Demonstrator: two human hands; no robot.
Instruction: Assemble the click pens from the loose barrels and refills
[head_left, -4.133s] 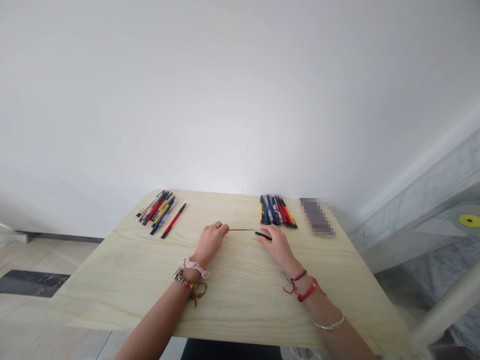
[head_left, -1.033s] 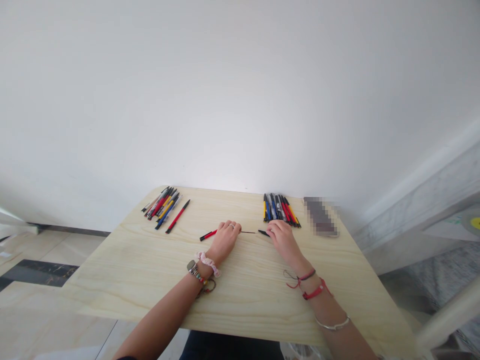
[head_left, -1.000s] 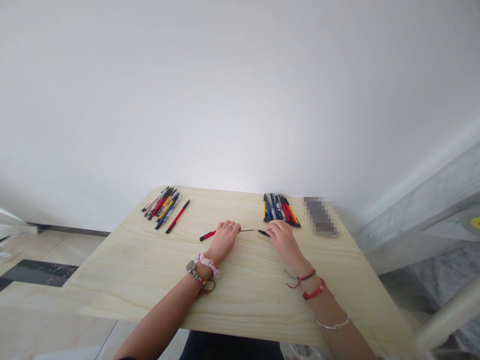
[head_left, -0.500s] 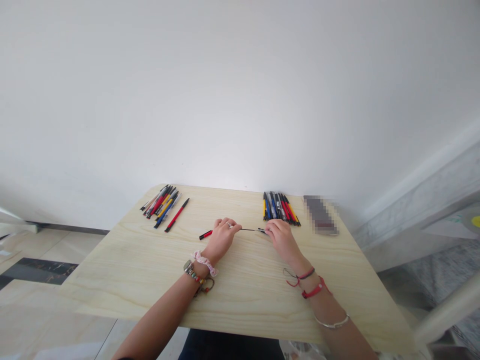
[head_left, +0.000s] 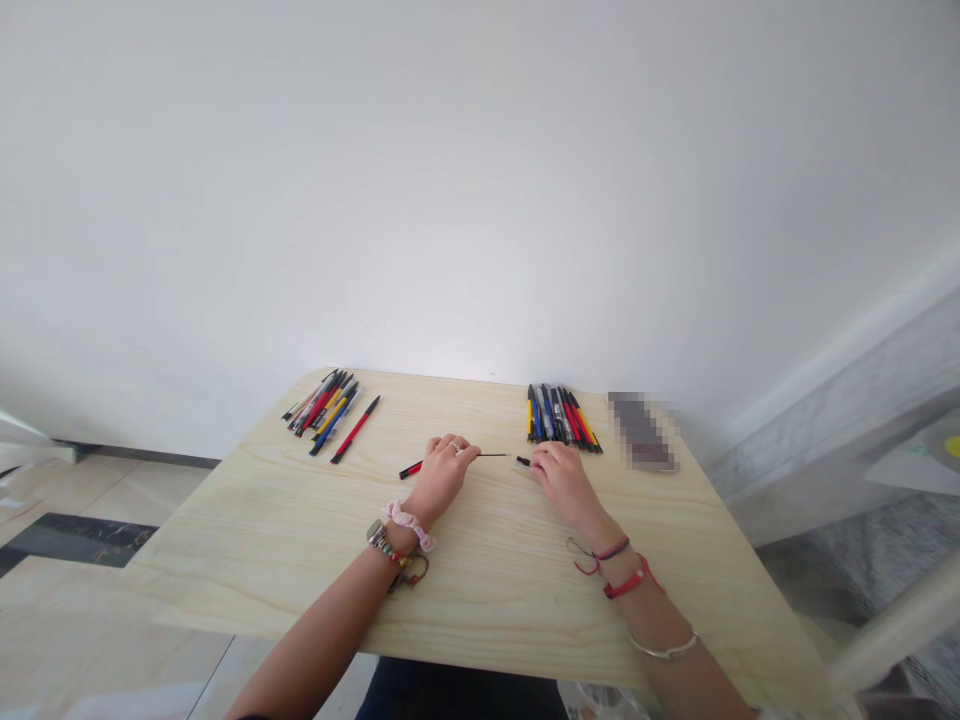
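Note:
Above the middle of the table, my left hand [head_left: 444, 470] is closed around a red pen barrel [head_left: 411, 469], whose black end juts out at the left. From the fingertips on the other side a thin dark refill [head_left: 492, 455] points rightward. Facing it, my right hand [head_left: 559, 474] pinches a small black pen tip [head_left: 523, 461]; my fingers cover part of it. A narrow gap separates the refill's end from the tip piece. Beyond my right hand lies a row of pens [head_left: 559, 412] in several colours.
Another bunch of pens [head_left: 319, 405] is at the back left of the wooden table [head_left: 480, 590], with one red pen [head_left: 355, 429] beside it. A pixelated dark flat object [head_left: 641, 430] lies at the back right. The white wall [head_left: 480, 200] borders the table's far edge.
The refill's free end and the black tip piece have come slightly apart. The refill now sits a little higher, and both hands have stayed nearly in place.

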